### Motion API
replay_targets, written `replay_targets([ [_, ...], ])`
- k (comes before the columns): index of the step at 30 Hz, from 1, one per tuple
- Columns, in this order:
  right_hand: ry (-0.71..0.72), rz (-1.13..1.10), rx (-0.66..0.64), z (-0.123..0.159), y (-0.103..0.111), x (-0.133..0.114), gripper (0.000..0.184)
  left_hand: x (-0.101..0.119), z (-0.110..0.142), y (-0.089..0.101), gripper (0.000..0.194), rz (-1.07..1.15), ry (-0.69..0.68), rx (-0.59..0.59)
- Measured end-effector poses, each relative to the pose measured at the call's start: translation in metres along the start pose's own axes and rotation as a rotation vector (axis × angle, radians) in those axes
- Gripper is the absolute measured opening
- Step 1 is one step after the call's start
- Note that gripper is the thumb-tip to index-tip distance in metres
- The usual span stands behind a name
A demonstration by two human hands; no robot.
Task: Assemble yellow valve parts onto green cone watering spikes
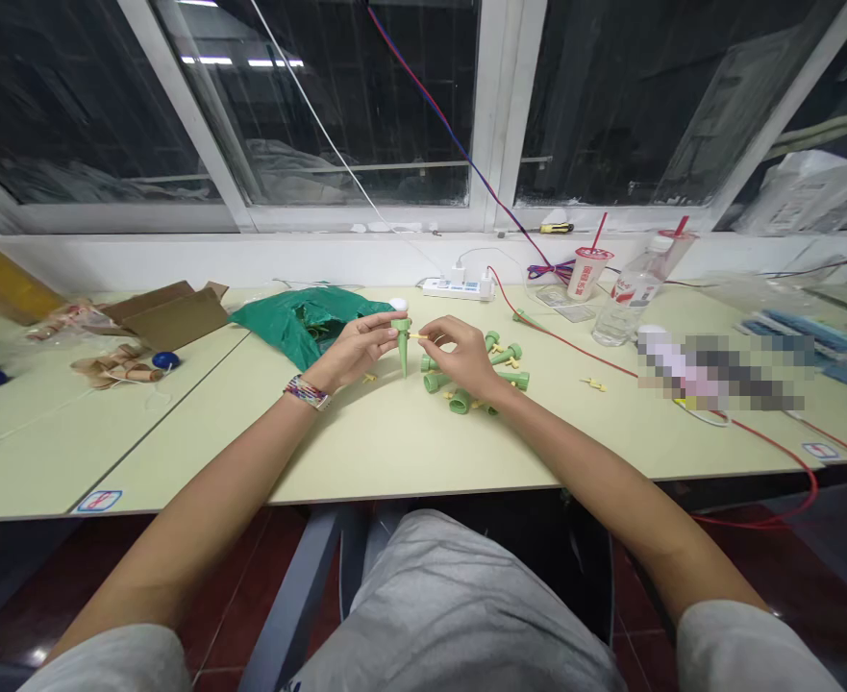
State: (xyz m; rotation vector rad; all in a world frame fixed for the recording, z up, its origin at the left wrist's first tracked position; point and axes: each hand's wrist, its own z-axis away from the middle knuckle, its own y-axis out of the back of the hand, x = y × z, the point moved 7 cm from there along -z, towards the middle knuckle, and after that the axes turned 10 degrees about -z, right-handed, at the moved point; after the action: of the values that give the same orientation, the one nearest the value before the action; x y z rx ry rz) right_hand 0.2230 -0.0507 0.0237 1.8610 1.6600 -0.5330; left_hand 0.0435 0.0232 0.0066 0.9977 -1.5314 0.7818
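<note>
pale green tabletop (386, 442): left hand (355, 351) grips a green plastic spike (403, 351) upright, right hand (462, 358) pinches a tiny yellow pin (414, 335) at it; a slip could lose the pin among loose green fittings (459, 402).

A sage-green plastic spike (403, 348) — beside it, a woven bracelet (307, 391) in multicoloured stripes (red, white, blue)

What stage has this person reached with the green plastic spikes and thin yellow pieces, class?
Done: some short green plastic tubes in the pile seem fitted with yellow pieces, though that is hard to tell. In hand: the left hand grips a tapered green plastic spike; the right hand is at a thin yellow piece beside it. Left: a loose yellow piece on the table.
</note>
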Motion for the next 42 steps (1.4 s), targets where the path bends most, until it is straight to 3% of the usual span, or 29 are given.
replay_targets([
  [7,0.063,0.028,0.000,0.002,0.003,0.003,0.007,-0.006,-0.002,-0.004,0.059,-0.011,-0.002,-0.023],
  [12,0.075,0.040,-0.013,0.001,0.006,0.001,0.010,-0.005,0.000,-0.007,0.057,-0.038,-0.008,-0.010],
  [23,-0.155,-0.135,0.058,-0.002,0.009,0.010,0.018,0.000,0.002,-0.007,0.049,-0.051,-0.054,0.078],
  [31,-0.115,-0.099,-0.003,-0.002,0.009,0.000,0.020,-0.004,0.003,-0.014,0.049,-0.021,0.004,0.076],
  [38,-0.352,-0.401,0.054,-0.003,0.004,0.015,0.038,0.012,0.009,-0.018,0.050,-0.096,-0.161,0.158],
  [42,-0.397,-0.440,0.050,-0.003,0.001,0.018,0.043,0.011,0.008,-0.017,0.051,-0.102,-0.141,0.146],
])
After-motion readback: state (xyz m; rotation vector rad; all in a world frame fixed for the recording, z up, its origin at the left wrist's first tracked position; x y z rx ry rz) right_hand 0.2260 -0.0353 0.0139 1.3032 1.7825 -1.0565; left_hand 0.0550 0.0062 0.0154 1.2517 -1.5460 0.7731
